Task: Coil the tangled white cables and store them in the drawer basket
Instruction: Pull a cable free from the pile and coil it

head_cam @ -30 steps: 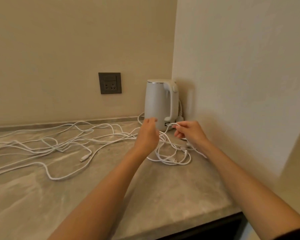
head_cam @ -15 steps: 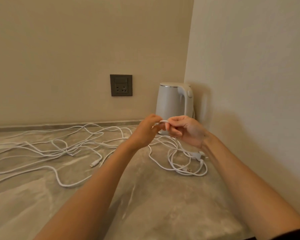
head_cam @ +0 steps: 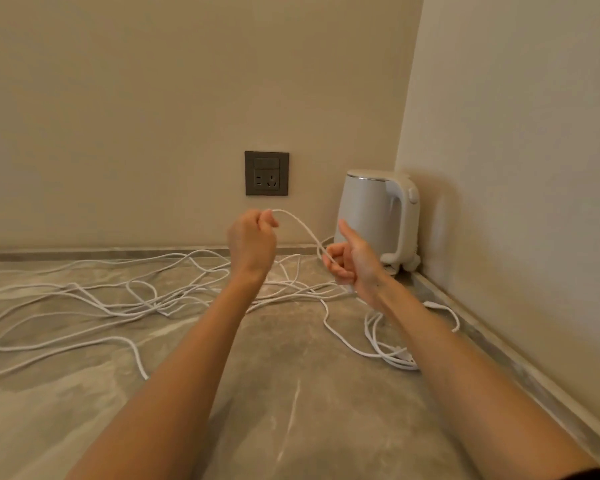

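White cable (head_cam: pixel 300 226) arcs in a short span between both grips: the left hand (head_cam: pixel 253 242) pinches one end of the span higher up, the right hand (head_cam: pixel 352 263) curls round it lower down, thumb raised. The loose tangle (head_cam: pixel 160 306) sprawls on the counter (head_cam: pixel 291 427) below and to the left of the left hand, the nearer one.

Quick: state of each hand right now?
Left hand: closed, pinching the white cable.
Right hand: closed on the same cable, thumb raised.

No readable text, label, brand or number shows on the kettle (head_cam: pixel 378 216) or the wall socket (head_cam: pixel 266 173).
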